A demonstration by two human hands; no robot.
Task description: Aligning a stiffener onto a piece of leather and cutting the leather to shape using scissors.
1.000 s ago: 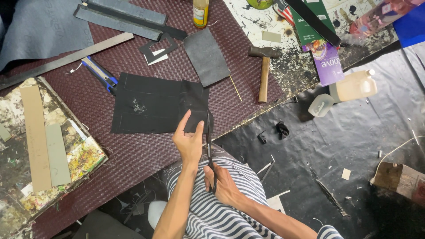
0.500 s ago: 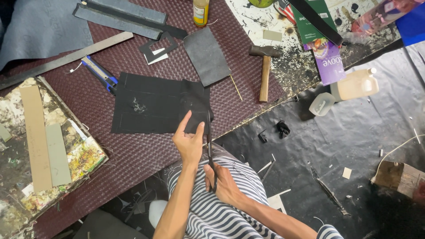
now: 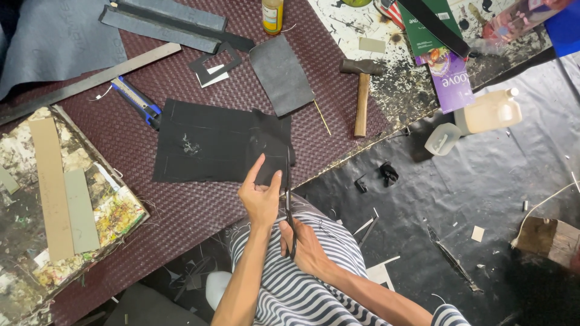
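A black sheet of leather-like material lies on a maroon woven mat. My left hand pinches its near right edge. My right hand grips a pair of scissors whose blades point away from me and cut into that edge, just right of my left fingers. Both forearms come up from the bottom, over striped cloth on my lap.
A wooden-handled hammer, a dark rectangular piece, a blue utility knife, a long metal ruler and a small yellow bottle lie on the mat. A paint-stained board with strips sits left. A plastic jug stands right.
Both hands and the scissors stay in nearly the same place at the sheet's edge; no clear movement shows.
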